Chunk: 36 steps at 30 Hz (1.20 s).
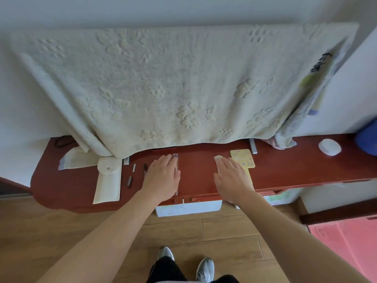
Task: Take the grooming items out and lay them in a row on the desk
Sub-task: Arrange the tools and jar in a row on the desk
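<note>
Head view: our flat left hand [163, 176] rests on a clear case [175, 158], our flat right hand [232, 176] on a comb [217, 160], both right of the cream pouch [108, 180].
We should nudge each parallel, evenly spaced.

Counted: one pouch [107, 180], three slim sticks [134, 167] left of left hand [163, 176]; one clear case [175, 157] beneath it; one comb [217, 161], one yellow mirror [242, 158] at right hand [234, 178].

At the left of the desk [285, 166] a pouch [108, 180] is laid — further right, a comb [217, 162] with a mirror [242, 158] just beside it. A blanket [163, 88] is hung behind.
</note>
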Tool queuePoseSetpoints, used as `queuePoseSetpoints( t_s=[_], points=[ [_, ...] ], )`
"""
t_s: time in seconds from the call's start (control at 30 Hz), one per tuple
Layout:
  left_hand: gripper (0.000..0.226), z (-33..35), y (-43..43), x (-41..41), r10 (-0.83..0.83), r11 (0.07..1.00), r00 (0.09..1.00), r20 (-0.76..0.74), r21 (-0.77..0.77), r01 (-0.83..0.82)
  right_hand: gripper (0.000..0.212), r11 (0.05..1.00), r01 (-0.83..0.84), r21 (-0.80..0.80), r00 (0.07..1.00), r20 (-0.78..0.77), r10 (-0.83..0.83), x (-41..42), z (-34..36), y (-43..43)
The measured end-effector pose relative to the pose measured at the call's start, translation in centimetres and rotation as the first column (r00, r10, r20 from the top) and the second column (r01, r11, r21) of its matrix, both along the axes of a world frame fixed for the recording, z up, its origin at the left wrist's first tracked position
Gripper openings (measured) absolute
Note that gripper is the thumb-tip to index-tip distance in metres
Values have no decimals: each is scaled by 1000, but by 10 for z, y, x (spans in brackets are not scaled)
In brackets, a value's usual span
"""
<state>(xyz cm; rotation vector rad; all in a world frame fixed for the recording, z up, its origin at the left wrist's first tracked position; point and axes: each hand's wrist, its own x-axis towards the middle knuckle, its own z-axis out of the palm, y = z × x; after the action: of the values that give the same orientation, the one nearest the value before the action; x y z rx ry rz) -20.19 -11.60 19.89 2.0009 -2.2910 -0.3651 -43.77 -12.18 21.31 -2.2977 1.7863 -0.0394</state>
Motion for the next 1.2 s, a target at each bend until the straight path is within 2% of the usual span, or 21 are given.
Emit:
queuePoseSetpoints(
  t_s=[0.1, 0.2, 0.57, 0.83, 1.0, 1.2],
  points=[
    [54, -2, -6, -17, -39, 999, 999, 7, -4, 39, 49, 999, 42, -10, 999, -22, -42, -20, 1, 1],
    [55, -4, -15, -32, -76, 997, 997, -1, 24, 76, 40, 994, 110, -20, 993, -36, -111, -35, -1, 2],
    [56, 6, -44, -106, -232, 972, 972, 41, -10, 233, 44, 960, 277, -46, 960, -37, -279, -115, 8, 14],
    [55, 14, -44, -212, -239, 970, 971, 4, -48, 238, 50, 961, 273, -29, 962, -21, -274, -211, 17, 18],
    [47, 14, -34, -278, -250, 965, 967, -43, -89, 246, 49, 968, 252, -20, 967, -35, -252, -274, 22, 24],
    [52, 9, -37, -326, -250, 966, 967, -48, -82, 245, 53, 968, 250, -10, 967, -48, -251, -332, 26, 16]
  ],
)
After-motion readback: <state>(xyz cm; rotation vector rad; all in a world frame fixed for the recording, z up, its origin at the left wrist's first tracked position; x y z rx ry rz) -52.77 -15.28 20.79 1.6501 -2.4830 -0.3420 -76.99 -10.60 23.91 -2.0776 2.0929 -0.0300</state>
